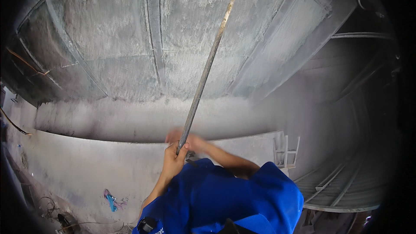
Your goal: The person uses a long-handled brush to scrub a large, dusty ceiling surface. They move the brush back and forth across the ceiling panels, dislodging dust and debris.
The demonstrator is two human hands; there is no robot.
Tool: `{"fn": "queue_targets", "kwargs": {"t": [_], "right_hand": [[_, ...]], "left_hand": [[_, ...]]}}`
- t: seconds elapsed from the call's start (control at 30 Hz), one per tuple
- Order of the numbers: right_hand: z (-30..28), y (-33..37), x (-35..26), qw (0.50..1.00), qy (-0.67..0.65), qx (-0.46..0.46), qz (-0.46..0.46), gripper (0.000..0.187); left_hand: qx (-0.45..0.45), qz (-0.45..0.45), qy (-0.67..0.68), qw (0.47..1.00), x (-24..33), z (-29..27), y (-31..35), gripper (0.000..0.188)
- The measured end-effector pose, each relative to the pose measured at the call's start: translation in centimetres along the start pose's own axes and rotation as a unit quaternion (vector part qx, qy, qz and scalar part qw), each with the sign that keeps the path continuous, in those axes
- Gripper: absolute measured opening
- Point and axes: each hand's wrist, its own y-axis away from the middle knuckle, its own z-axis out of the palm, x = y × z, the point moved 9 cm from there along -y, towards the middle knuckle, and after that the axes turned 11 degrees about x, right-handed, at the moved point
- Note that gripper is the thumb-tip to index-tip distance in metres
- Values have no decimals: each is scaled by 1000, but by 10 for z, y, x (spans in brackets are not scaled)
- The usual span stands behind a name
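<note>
A long, thin grey pole (203, 80), worn to rusty and pale patches near its far end, slants up and to the right in front of me. My left hand (175, 157) is wrapped around its lower end, close to my chest. My right hand (195, 142) is beside the pole just above the left one, partly behind it. Motion smears its fingers, so I cannot make out whether they touch the pole. Both bare forearms come out of blue sleeves.
Beyond the pole rises a large, dusty grey panelled surface (117, 26) with raised ribs. A small metal frame (286, 151) stands to the right, near a ribbed curved structure (346, 182). A crumpled blue cloth (111, 201) and loose cables (52, 208) lie at lower left.
</note>
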Motion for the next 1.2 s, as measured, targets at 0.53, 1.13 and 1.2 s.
{"fn": "queue_targets", "kwargs": {"t": [0.53, 1.13, 1.2], "right_hand": [[110, 52, 21, 979, 168, -94, -69, 24], [-77, -45, -157, 883, -282, 357, -114, 27], [-74, -47, -153, 887, -280, 354, -99, 26]], "left_hand": [[10, -65, -12, 998, -11, -41, 5, 42], [21, -28, -64, 997, -29, -35, 40, 43], [29, -33, -56, 997, -29, -35, 42, 43]]}}
